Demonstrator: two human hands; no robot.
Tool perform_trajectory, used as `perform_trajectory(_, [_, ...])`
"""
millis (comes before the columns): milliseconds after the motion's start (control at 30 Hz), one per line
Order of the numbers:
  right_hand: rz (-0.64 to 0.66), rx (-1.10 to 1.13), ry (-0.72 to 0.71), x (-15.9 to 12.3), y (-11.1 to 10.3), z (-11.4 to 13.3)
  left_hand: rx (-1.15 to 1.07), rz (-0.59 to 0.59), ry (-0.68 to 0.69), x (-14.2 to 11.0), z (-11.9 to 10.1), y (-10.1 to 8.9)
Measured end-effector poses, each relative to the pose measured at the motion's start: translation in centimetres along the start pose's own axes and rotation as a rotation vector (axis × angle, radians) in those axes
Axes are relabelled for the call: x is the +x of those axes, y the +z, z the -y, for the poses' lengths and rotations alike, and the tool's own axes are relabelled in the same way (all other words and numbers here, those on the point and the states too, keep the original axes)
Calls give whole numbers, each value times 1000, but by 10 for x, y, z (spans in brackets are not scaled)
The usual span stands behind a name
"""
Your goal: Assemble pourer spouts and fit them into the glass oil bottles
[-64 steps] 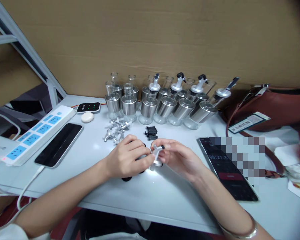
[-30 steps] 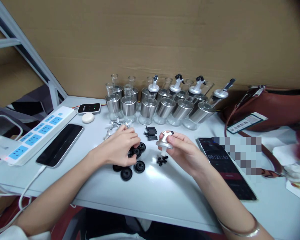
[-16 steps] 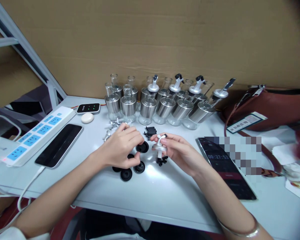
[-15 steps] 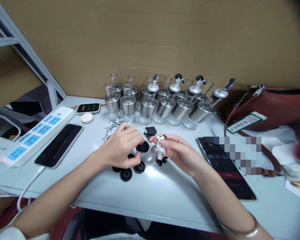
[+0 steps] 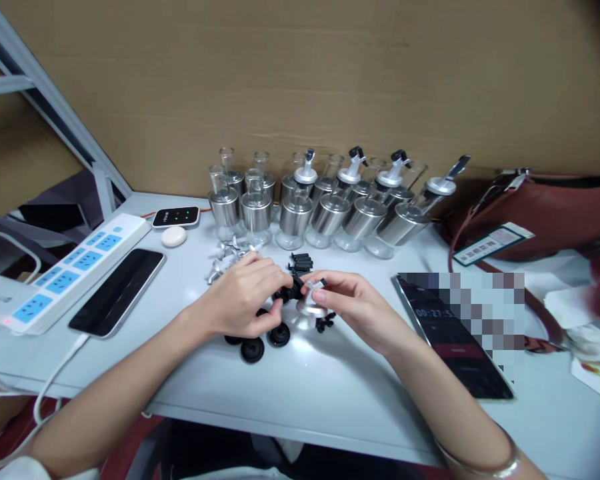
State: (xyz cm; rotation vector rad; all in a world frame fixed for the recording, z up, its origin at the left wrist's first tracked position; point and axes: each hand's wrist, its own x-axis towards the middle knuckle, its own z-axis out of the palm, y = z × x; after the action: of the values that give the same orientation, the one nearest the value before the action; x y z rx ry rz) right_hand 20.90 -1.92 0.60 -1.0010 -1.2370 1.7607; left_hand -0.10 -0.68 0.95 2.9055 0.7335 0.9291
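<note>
On our side of the left hand [image 5: 247, 293], loose discs [image 5: 253, 349] are lying flat on the table [image 5: 340, 407]. Between the left thumb and fingertips we are pinching a black disc [image 5: 289, 291], though the knuckles are hiding part of it, so we are only guessing that its rim is the part in our grip. In the right hand [image 5: 357, 303], thumb above and fingers behind, we are holding a silver pourer head [image 5: 313, 308], tilted just beside the disc. Judging by looks, we are handling a light, stiff, rather slick head, so we are doing best to grip its collar and spout base, sparing the thin lever; the disc is looking rubbery and is suiting a rim pinch. Small black pieces [image 5: 325, 323] are lying just below the right fingers. Beyond both hands, black levers [image 5: 300, 263] are lying bunched, silver spouts [image 5: 229, 247] are lying heaped past the left knuckles, and, farthest, glass-and-steel bottles [image 5: 256, 210] are standing in rows.
</note>
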Motion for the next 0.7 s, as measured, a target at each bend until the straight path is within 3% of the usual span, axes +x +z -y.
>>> perform_trajectory(333, [-20, -46, -104, -2, 0, 4, 61, -78, 3, 2, 0, 3])
perform_trajectory(700, [-8, -54, -101, -5, 1, 8, 53, -125, 57, 2, -3, 5])
